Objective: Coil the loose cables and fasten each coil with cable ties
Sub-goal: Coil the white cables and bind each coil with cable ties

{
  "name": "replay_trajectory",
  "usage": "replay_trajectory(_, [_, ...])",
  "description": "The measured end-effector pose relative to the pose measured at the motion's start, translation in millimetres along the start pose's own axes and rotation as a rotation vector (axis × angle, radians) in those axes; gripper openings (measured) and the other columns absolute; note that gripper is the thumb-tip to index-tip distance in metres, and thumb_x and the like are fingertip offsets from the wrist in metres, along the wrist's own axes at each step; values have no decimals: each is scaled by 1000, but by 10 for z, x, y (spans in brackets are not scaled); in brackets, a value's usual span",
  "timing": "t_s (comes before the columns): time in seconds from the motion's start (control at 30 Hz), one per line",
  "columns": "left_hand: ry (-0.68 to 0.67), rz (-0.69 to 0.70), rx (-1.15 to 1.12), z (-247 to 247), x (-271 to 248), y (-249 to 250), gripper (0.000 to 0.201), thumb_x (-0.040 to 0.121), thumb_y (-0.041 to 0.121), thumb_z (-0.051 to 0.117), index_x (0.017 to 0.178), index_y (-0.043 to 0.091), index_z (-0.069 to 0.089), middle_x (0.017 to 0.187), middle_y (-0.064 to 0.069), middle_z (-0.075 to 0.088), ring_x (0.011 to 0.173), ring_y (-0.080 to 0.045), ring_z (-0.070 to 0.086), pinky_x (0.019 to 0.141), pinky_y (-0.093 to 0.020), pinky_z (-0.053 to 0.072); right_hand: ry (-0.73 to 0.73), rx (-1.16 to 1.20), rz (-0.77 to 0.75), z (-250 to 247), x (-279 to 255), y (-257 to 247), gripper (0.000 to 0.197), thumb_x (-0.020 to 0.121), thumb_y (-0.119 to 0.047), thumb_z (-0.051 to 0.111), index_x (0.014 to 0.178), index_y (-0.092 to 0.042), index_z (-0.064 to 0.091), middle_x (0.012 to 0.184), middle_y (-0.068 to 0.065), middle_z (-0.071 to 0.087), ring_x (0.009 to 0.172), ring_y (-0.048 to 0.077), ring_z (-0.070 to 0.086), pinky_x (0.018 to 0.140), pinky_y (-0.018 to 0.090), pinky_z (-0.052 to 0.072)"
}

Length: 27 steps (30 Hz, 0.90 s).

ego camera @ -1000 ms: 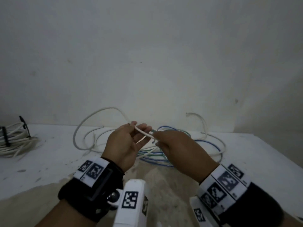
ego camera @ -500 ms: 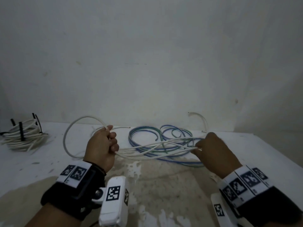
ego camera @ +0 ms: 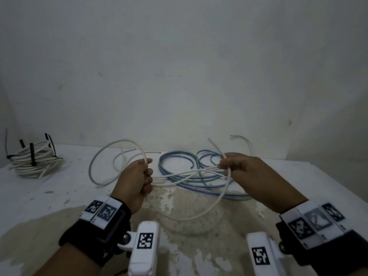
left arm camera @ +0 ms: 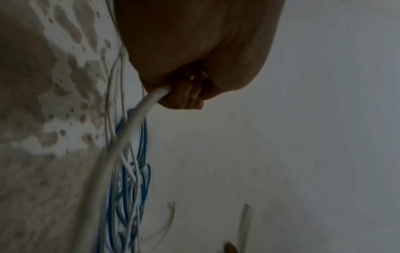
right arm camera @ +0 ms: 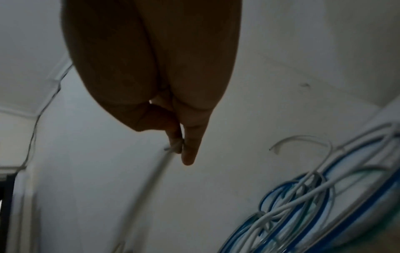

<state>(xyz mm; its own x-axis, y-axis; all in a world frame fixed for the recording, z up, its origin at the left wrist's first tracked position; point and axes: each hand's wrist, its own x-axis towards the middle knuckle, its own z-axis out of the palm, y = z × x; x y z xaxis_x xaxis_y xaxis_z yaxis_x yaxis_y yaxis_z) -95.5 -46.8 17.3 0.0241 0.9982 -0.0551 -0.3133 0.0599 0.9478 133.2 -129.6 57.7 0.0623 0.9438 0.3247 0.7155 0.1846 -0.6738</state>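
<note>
A loose white cable (ego camera: 201, 213) runs between my two hands above the table. My left hand (ego camera: 137, 179) is a fist round several strands of it, with a big loop (ego camera: 95, 162) arching off to the left; the left wrist view shows the white cable (left arm camera: 138, 118) leaving my curled fingers. My right hand (ego camera: 237, 166) pinches the cable near its free end (ego camera: 214, 146), which sticks up; in the right wrist view thumb and forefinger (right arm camera: 190, 150) squeeze it. Beneath lies a blue and green cable (ego camera: 179, 162) in loose rings.
A finished white coil (ego camera: 33, 162) bound with black cable ties sits at the far left of the white table (ego camera: 298, 176). A plain wall stands close behind. The table top in front of me is stained brown (ego camera: 199, 246). Another white cable end (ego camera: 242, 139) curls up at the back right.
My hands, together a second ago, have drawn apart. The left has closed into a fist on the strands; the right has pulled the cable end out to the right, and a loop now sags between them.
</note>
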Motion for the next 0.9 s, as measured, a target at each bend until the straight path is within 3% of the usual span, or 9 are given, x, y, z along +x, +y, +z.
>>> replay_trajectory(0.1, [36, -18, -7, -54, 74, -41, 19, 101, 9, 30, 103, 10, 49, 65, -2, 39, 43, -8, 32, 37, -15, 26, 125, 221, 63, 15, 6, -2, 12, 87, -7, 62, 92, -13, 71, 103, -7, 68, 94, 9, 64, 87, 26, 50])
replay_trajectory(0.2, [-23, -26, -32, 29, 19, -73, 16, 101, 9, 35, 100, 8, 51, 69, -6, 45, 56, -14, 42, 45, -19, 44, 334, 178, 47, 61, 56, 37, 8, 84, -9, 66, 86, -14, 59, 79, -4, 68, 69, 2, 65, 60, 17, 47])
replay_trajectory(0.27, [-68, -17, -40, 117, -37, -73, 17, 100, 7, 38, 94, 7, 54, 71, -8, 48, 62, -17, 49, 58, -26, 54, 369, 119, 21, 111, 97, 73, 14, 87, -9, 62, 95, -18, 54, 83, -1, 68, 72, 5, 65, 59, 13, 44])
replay_trajectory(0.33, [-121, -10, -31, 189, -76, -62, 16, 99, 4, 41, 93, 6, 55, 73, -9, 51, 65, -19, 54, 63, -30, 57, 355, -95, -40, 171, 124, 120, 14, 91, -9, 58, 104, -9, 64, 89, 9, 69, 82, 19, 64, 69, 22, 46])
replay_trajectory(0.4, [-168, 6, 47, 239, -112, -56, 15, 98, 6, 44, 93, 7, 58, 76, -9, 57, 68, -19, 58, 66, -32, 55, 414, -307, -175, 222, 152, 190, 13, 88, -3, 60, 94, 1, 71, 83, 19, 63, 78, 32, 60, 70, 33, 47])
replay_trajectory(0.53, [-217, 61, 219, 329, -192, -58, 16, 97, 9, 48, 91, 10, 62, 80, -8, 65, 69, -18, 60, 66, -29, 51, 363, -449, -98, 200, 115, 190, 19, 92, -13, 54, 82, -9, 71, 71, 11, 63, 66, 28, 60, 58, 36, 48])
replay_trajectory(0.63, [-219, 71, 269, 395, -230, -61, 15, 96, 6, 46, 98, 13, 59, 77, -7, 66, 67, -19, 60, 63, -31, 52, 278, -82, 125, 206, 93, 150, 18, 91, -17, 52, 85, -14, 68, 74, 7, 70, 63, 23, 66, 59, 36, 55])
replay_trajectory(0.73, [-236, 62, 339, 466, -246, -65, 22, 94, 4, 46, 110, 17, 54, 79, -9, 67, 68, -19, 60, 65, -34, 51, 231, 546, 373, 207, 62, 84, 22, 91, -22, 56, 75, -9, 64, 80, 16, 69, 63, 25, 65, 54, 34, 53])
replay_trajectory(0.9, [-250, 146, 517, 563, -299, -39, 15, 97, 12, 47, 86, 13, 58, 78, -12, 62, 68, -23, 60, 68, -37, 53, 286, 929, 365, 222, 56, 98, 11, 97, -3, 46, 106, -8, 44, 89, 21, 62, 58, 20, 64, 54, 30, 55])
